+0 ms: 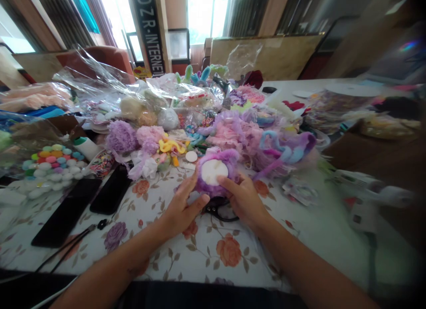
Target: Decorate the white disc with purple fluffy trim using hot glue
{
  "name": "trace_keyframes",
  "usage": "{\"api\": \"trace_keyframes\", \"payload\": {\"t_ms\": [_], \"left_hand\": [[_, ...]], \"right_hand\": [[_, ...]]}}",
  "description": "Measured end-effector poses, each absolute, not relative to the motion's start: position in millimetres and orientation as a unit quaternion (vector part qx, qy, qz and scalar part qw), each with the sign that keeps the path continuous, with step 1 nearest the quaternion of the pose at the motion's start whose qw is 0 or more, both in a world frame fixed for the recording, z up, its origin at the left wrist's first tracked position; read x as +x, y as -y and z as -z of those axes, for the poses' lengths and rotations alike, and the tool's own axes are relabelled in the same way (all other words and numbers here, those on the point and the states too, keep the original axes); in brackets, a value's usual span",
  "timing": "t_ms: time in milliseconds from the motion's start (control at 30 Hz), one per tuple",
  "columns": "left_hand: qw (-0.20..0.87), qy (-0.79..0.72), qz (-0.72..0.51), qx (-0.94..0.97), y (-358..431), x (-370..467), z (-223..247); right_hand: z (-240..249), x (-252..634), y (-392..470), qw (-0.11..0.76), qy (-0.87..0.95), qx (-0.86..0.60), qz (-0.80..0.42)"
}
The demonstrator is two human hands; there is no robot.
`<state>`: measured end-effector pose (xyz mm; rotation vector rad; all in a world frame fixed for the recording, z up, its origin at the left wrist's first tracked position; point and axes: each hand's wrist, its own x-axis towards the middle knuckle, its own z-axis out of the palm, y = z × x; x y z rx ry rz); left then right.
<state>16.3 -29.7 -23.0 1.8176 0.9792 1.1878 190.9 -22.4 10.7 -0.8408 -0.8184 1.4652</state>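
A purple fluffy piece [227,157] with a flat white round disc [213,170] on its face is held up between my hands, over the table's middle. My right hand [246,198] grips its right side, thumb pressing on the disc's lower right edge. Along the left side lie the fingers of my left hand [183,205], partly hidden behind the fluff, with the thumb at the lower edge. Black looped handles [222,218], perhaps of scissors, lie just beneath. Another small white disc [191,156] rests behind my left hand.
A floral tablecloth [159,256] covers the table. Two black phones [66,213] lie left, near colourful pom-poms [55,162]. Fluffy purple and pink craft pieces [229,129] and plastic bags [109,85] pile up behind. A white glue gun [366,202] stands at the right.
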Motion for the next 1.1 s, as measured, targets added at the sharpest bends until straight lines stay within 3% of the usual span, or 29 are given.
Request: {"api": "trace_keyframes", "payload": {"t_ms": [133, 400, 1100], "left_hand": [[0.388, -0.373, -0.494, 0.683, 20, 8, 16], [0.425, -0.308, -0.425, 0.738, 5, -7, 4], [0.379, -0.313, -0.434, 0.755, 5, -5, 7]], "right_hand": [[-14, 197, 20, 0.548, 0.363, -0.386, -0.648], [-14, 212, 16, 0.435, 0.456, -0.371, -0.682], [-10, 213, 15, 0.438, 0.475, -0.387, -0.658]]}}
